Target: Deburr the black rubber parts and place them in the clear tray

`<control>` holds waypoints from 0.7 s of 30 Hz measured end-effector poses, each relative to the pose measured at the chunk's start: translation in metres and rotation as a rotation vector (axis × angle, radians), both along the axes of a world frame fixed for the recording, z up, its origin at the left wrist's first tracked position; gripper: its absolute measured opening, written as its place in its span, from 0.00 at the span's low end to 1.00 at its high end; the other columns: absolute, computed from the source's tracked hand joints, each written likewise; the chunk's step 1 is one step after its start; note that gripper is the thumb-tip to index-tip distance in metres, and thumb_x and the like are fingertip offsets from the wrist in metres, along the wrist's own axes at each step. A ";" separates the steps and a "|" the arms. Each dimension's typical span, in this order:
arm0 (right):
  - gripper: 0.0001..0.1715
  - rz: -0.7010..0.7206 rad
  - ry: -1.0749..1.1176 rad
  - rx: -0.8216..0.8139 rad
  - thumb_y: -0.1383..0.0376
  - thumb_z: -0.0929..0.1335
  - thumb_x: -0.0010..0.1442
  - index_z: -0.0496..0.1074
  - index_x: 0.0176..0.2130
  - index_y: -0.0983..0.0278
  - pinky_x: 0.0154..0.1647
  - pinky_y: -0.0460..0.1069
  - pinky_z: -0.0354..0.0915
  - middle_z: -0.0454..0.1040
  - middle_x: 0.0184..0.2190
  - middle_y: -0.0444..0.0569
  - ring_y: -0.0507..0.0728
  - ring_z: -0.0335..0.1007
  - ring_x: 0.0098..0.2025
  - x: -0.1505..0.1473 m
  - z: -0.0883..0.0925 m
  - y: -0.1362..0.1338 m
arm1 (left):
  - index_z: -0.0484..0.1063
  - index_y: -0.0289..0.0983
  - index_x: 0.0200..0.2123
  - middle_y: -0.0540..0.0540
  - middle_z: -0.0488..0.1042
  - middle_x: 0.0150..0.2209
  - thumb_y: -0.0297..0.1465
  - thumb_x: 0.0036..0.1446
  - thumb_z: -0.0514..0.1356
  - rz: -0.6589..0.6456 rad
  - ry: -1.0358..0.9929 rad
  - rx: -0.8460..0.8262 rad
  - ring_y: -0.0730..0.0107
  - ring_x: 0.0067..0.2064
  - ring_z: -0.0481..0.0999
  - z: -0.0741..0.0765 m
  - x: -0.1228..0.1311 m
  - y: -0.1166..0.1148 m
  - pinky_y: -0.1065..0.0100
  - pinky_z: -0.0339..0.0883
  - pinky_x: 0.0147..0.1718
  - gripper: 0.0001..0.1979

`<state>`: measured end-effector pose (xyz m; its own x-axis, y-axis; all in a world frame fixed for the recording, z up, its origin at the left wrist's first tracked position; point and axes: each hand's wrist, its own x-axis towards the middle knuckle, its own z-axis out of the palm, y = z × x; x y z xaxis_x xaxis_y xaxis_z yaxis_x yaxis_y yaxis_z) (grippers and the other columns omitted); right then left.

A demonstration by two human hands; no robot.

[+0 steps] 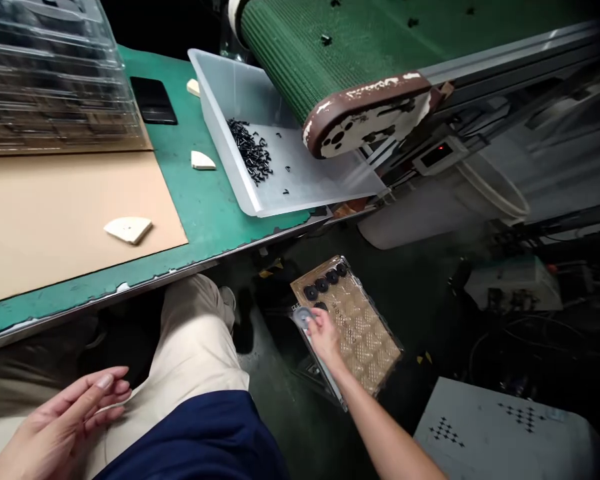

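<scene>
My right hand (325, 339) reaches down beside the bench and pinches a round grey disc (304, 317) with a raised centre. The disc is over the near left edge of a clear moulded tray (365, 333) with rows of pockets. Several black round parts (321, 285) sit in the pockets along the tray's far end, and another is partly hidden behind my fingers. Above my lap, at the lower left, my left hand (75, 413) is half curled with its fingers loosely apart. Nothing shows in it.
A green conveyor belt (290, 60) ends over a white bin (320, 173) holding small black parts (250, 152). On the green bench (200, 207) are a phone (153, 101), cream wedges (129, 229), cardboard (55, 213) and stacked clear trays (55, 73). A grey box (500, 433) stands lower right.
</scene>
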<state>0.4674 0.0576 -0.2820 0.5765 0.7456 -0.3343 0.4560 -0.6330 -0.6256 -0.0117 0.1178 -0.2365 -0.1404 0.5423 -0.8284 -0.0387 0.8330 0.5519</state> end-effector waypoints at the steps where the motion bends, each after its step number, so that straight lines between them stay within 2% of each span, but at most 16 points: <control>1: 0.23 -0.037 -0.067 -0.035 0.51 0.66 0.73 0.71 0.55 0.67 0.40 0.52 0.74 0.77 0.41 0.50 0.54 0.75 0.35 0.029 0.000 -0.003 | 0.84 0.50 0.40 0.48 0.84 0.44 0.56 0.34 0.76 -0.002 -0.029 -0.020 0.48 0.52 0.80 0.000 0.003 0.003 0.65 0.79 0.44 0.29; 3: 0.20 -0.090 -0.196 -0.112 0.54 0.68 0.73 0.71 0.54 0.67 0.45 0.55 0.74 0.75 0.44 0.50 0.56 0.75 0.41 0.083 0.002 -0.007 | 0.84 0.49 0.41 0.47 0.84 0.45 0.53 0.29 0.78 0.008 -0.098 -0.063 0.47 0.53 0.79 0.001 0.009 0.009 0.67 0.79 0.43 0.32; 5: 0.19 -0.095 -0.298 -0.179 0.55 0.68 0.72 0.72 0.55 0.66 0.49 0.57 0.73 0.74 0.48 0.52 0.58 0.74 0.46 0.126 0.003 -0.005 | 0.84 0.47 0.40 0.46 0.84 0.45 0.52 0.22 0.80 0.019 -0.077 -0.087 0.45 0.53 0.79 0.004 0.017 0.015 0.68 0.80 0.41 0.36; 7: 0.18 -0.068 -0.366 -0.240 0.56 0.69 0.72 0.72 0.56 0.64 0.53 0.59 0.72 0.73 0.52 0.53 0.60 0.73 0.50 0.158 -0.001 -0.001 | 0.84 0.45 0.40 0.44 0.84 0.44 0.51 0.17 0.80 0.016 -0.056 -0.107 0.43 0.53 0.79 0.008 0.024 0.020 0.68 0.80 0.39 0.39; 9: 0.18 -0.022 -0.412 -0.298 0.57 0.69 0.72 0.72 0.56 0.63 0.56 0.60 0.71 0.71 0.56 0.54 0.61 0.71 0.54 0.178 -0.011 0.006 | 0.84 0.44 0.41 0.42 0.84 0.44 0.50 0.16 0.80 0.011 -0.041 -0.126 0.43 0.53 0.79 0.011 0.028 0.022 0.69 0.80 0.39 0.41; 12: 0.18 0.059 -0.452 -0.372 0.58 0.69 0.72 0.72 0.57 0.63 0.59 0.62 0.69 0.70 0.58 0.54 0.62 0.70 0.57 0.192 -0.032 0.017 | 0.83 0.43 0.44 0.42 0.84 0.44 0.51 0.20 0.80 0.017 -0.019 -0.129 0.45 0.53 0.80 0.013 0.024 0.021 0.70 0.80 0.39 0.42; 16: 0.19 0.145 -0.478 -0.432 0.58 0.69 0.72 0.71 0.58 0.63 0.60 0.63 0.68 0.69 0.60 0.55 0.63 0.69 0.58 0.194 -0.058 0.028 | 0.82 0.42 0.46 0.42 0.84 0.44 0.51 0.25 0.79 0.029 0.015 -0.126 0.45 0.53 0.80 0.013 0.013 0.016 0.68 0.81 0.40 0.41; 21: 0.20 0.204 -0.493 -0.418 0.58 0.70 0.72 0.70 0.59 0.63 0.61 0.64 0.67 0.68 0.61 0.55 0.64 0.67 0.60 0.190 -0.070 0.029 | 0.84 0.43 0.41 0.45 0.85 0.42 0.52 0.19 0.80 0.025 0.038 -0.137 0.45 0.52 0.80 0.024 0.025 0.023 0.69 0.81 0.39 0.39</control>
<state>0.6579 0.0868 -0.3521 0.5966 0.7212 -0.3521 0.7616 -0.6471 -0.0352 0.0128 0.1407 -0.2129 -0.1851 0.4206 -0.8882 -0.0420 0.8996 0.4348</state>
